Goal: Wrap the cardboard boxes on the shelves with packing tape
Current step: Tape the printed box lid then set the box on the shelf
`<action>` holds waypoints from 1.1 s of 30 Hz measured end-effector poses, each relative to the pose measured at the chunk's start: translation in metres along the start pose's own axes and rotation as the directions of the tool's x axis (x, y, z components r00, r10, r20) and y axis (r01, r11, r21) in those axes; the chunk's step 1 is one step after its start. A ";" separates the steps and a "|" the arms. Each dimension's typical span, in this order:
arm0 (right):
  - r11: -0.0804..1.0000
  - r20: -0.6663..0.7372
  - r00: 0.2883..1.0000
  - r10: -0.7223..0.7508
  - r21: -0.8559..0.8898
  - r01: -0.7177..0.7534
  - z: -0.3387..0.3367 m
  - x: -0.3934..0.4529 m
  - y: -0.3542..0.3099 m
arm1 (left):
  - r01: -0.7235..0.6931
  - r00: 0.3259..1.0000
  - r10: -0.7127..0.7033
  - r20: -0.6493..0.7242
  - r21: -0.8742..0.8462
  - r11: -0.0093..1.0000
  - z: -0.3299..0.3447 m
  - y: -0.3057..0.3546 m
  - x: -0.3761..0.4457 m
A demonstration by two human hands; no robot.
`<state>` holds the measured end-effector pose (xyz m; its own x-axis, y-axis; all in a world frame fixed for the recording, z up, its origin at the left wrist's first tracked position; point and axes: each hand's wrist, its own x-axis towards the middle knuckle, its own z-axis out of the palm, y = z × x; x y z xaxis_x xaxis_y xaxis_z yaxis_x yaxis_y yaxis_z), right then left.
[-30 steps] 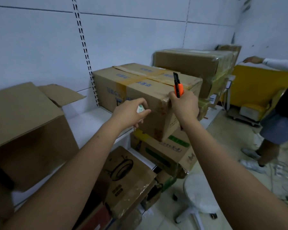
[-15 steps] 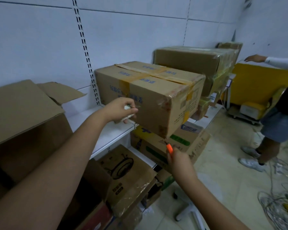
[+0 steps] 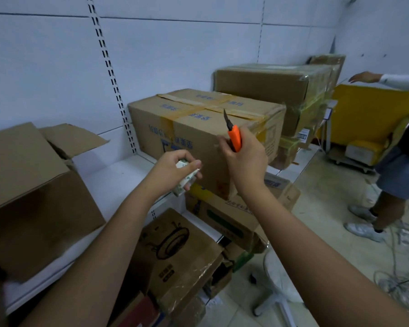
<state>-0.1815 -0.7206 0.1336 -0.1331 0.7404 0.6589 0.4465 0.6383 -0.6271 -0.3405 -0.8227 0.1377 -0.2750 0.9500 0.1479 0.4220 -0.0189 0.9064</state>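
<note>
A brown corrugated cardboard box [image 3: 198, 138], printed in blue and banded across its top and front with tan packing tape, sits on a white metal shelf [image 3: 109, 175] against a pale panelled wall. In front of the box's near face, the person's left hand [image 3: 172, 172] curls round a small roll of tape [image 3: 184, 178], its pale side pinched between thumb and fingers. Just right of that, at the box's front corner, the right hand [image 3: 243, 156] grips an orange utility knife [image 3: 234, 136], its dark blade extended and pointing up over the top edge. Behind the box, farther along the shelf, stands a larger carton [image 3: 269, 86] whose end is sheathed in glossy, wrinkled clear tape. Left of the box, an open carton [image 3: 33, 197] rests with one flap raised. Below the box, on the lower level, lie several worn cartons, one bearing a round line drawing [image 3: 177, 251] and patches of shiny film, another with green print [image 3: 224, 220]. Right of the box, on the tiled floor, a second person [image 3: 401, 166] in denim shorts and white shoes reaches toward a yellow cart [image 3: 368, 114]. A white stool [image 3: 276, 279] and a tangle of cables [image 3: 401, 279] lie below and to the right of the box.
</note>
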 end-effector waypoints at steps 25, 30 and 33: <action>0.845 -0.070 0.928 0.365 0.444 -0.298 -0.039 0.135 0.164 | 0.185 0.571 0.005 -0.821 0.135 0.974 0.092 0.080 -0.008; 0.833 -0.005 0.953 0.303 0.488 -0.262 -0.021 0.158 0.180 | 0.357 0.369 0.186 -0.911 0.324 0.876 0.145 0.085 0.003; 0.838 0.059 0.973 0.223 0.498 -0.222 -0.019 0.172 0.191 | 0.433 0.315 0.190 -0.930 0.319 0.843 0.170 0.086 0.010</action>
<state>-0.1021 -0.4753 0.1351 -0.0826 0.8751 0.4768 -0.0363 0.4755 -0.8790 -0.1597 -0.7616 0.1499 -0.8095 0.0054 0.5871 0.5125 0.4943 0.7021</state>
